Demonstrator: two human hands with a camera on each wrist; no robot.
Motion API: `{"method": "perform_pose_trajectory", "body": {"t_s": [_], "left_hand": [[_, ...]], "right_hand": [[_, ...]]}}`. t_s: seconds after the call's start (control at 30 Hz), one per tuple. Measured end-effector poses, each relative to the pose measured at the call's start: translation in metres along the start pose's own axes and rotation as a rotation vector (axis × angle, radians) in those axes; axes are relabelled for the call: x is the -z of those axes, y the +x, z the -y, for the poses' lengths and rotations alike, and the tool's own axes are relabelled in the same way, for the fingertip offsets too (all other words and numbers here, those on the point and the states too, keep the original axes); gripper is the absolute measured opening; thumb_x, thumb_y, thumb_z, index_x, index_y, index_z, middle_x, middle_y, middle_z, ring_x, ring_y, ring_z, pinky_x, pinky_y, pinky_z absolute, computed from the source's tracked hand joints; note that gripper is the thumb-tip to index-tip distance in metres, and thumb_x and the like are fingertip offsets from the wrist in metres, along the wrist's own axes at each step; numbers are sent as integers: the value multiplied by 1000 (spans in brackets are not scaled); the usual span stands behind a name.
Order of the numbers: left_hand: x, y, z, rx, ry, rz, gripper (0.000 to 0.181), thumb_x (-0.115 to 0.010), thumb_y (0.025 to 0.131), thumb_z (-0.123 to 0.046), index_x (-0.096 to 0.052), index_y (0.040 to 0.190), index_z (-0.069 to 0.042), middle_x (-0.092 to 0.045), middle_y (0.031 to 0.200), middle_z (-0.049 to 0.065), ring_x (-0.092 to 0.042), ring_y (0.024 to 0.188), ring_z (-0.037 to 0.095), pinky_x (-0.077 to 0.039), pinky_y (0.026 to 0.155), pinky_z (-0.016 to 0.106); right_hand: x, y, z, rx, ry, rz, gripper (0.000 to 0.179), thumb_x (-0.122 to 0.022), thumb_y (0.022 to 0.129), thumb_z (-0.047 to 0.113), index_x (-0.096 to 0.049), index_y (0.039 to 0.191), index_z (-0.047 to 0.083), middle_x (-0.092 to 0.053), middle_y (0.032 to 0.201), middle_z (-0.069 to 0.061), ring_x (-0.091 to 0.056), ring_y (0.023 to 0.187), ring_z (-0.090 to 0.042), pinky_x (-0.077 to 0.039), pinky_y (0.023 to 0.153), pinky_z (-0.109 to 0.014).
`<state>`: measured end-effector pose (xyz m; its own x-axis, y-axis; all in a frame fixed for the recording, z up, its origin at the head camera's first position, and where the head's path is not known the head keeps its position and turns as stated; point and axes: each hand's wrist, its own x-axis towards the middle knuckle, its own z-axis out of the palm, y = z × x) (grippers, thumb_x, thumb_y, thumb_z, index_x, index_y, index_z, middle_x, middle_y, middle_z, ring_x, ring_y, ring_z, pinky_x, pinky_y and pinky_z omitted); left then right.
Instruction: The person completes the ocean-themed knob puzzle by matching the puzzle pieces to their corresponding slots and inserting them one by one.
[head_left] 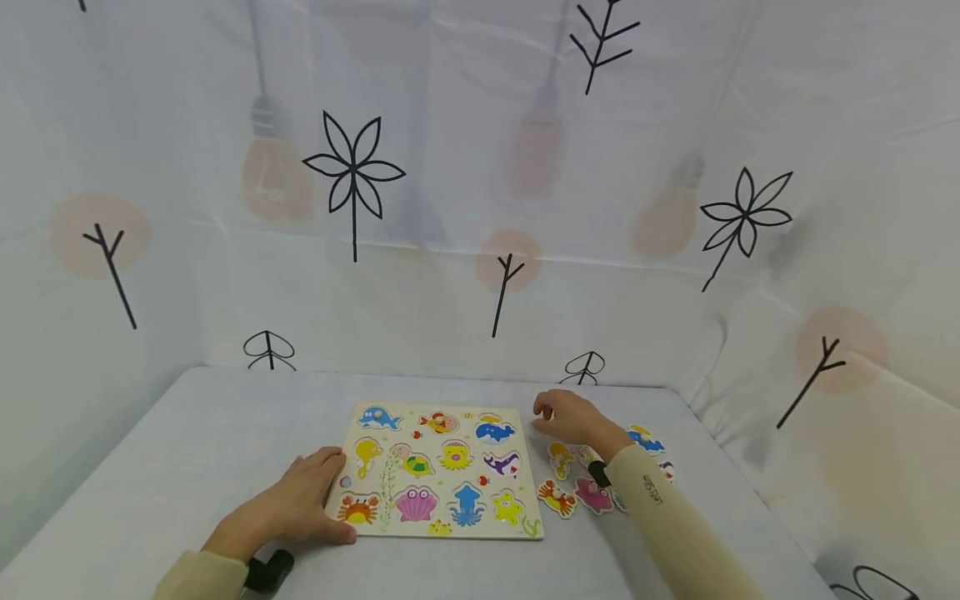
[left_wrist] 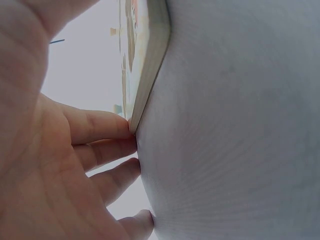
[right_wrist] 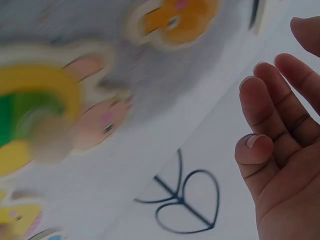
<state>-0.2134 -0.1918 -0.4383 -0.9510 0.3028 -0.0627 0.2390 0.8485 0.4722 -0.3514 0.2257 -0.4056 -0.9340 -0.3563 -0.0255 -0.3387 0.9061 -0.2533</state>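
Observation:
A wooden puzzle board [head_left: 480,479] with sea-animal pictures lies flat on the table. My left hand [head_left: 303,500] rests at its left edge, thumb by the near corner. In the left wrist view, the fingers [left_wrist: 102,127] are extended, and the tips touch the board's side [left_wrist: 150,65] and the cloth. My right hand [head_left: 573,417] hovers beyond the board's right side with loosely bent fingers and nothing in them. Below it lie loose pieces: a yellow seahorse [head_left: 560,460], a crab [head_left: 557,498], a pink shell [head_left: 593,494] and a blue whale [head_left: 645,439]. A turtle piece [right_wrist: 40,110] looks blurred in the right wrist view.
My right forearm [head_left: 667,517] partly covers the loose pieces, among them one at the right [head_left: 667,472]. White cloth covers the table [head_left: 247,425], and a printed cloth backdrop [head_left: 442,317] rises behind and at both sides.

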Motion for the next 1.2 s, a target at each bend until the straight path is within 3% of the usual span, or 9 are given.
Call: {"method": "perform_pose_trajectory", "body": {"t_s": [0.23,0.57,1.0,1.2], "left_hand": [[1,-1,-1,9,-9,8,115,-85,54,-60,-41,139,4,-38,143,21,-34,133,40,-13,110,67],[-1,0,1,-6,-6,8,115,-84,54,-61,-42,139,4,-38,144,20,-33,134,39,-13,110,66],[-1,0,1,-7,-15,7,114,-85,55,-60,-42,139,4,-38,143,21,-33,134,40,-13,110,67],[0,0,0,-5,-11,12,114,-84,55,-61,-42,139,4,-38,144,21,-32,134,39,-13,110,67]], "right_hand": [[4,-16,-31,-2,12,-31,20,-69,87,24,-66,101,11,-58,86,2,-52,76,-15,-50,69,-35],[10,-37,-66,-125,34,-13,22,-69,87,27,-65,102,12,-58,89,0,-52,79,-18,-51,71,-36],[25,-60,-114,-154,63,-67,23,-67,87,24,-64,102,7,-58,90,-4,-52,81,-21,-52,72,-40],[22,-72,-135,-162,86,-83,23,-67,87,24,-63,99,5,-58,89,-5,-52,77,-21,-50,66,-37]]}}
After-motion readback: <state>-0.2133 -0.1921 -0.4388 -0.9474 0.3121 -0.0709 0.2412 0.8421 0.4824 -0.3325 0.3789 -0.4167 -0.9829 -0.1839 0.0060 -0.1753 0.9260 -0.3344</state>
